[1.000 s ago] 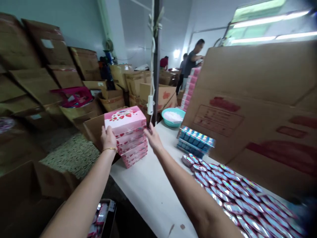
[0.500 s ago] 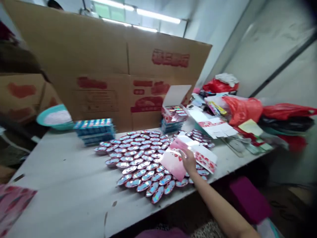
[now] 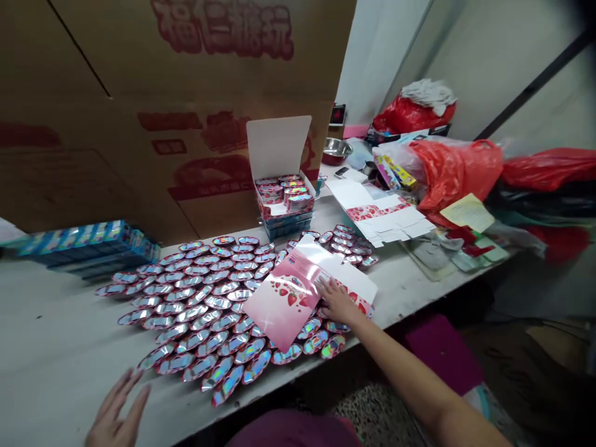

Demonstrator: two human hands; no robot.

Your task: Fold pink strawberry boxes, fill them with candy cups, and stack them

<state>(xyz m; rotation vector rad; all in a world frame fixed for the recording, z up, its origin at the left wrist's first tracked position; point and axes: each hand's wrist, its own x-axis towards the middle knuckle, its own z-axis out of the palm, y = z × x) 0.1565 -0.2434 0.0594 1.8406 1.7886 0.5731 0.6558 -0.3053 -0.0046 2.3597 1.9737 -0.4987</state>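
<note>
My right hand (image 3: pixel 336 302) rests on an unfolded pink-and-white carton (image 3: pixel 287 292) printed with strawberries, its fingers spread near the fold. The carton lies tilted over many small oval packs (image 3: pixel 205 320) with shiny foil tops, spread across the table. At the lower left, my left hand (image 3: pixel 116 413) is open over the tabletop, thumb and fingers apart, holding nothing. Behind the packs stands an open strawberry-printed box (image 3: pixel 284 205), lid raised, partly filled with similar packs. Below it are blue packages (image 3: pixel 287 226).
A large cardboard sheet (image 3: pixel 116 149) stands along the back. Stacked blue boxes (image 3: pixel 88 245) are at left. Another unfolded carton (image 3: pixel 382 214) lies right of the filled box. Red plastic bags (image 3: pixel 459 174) and a metal bowl (image 3: pixel 336 151) sit farther back. The table's front edge crosses below.
The view has shifted right and closer. My left hand has come into view at the lower left. My right hand's fingers now lie more spread on the carton.
</note>
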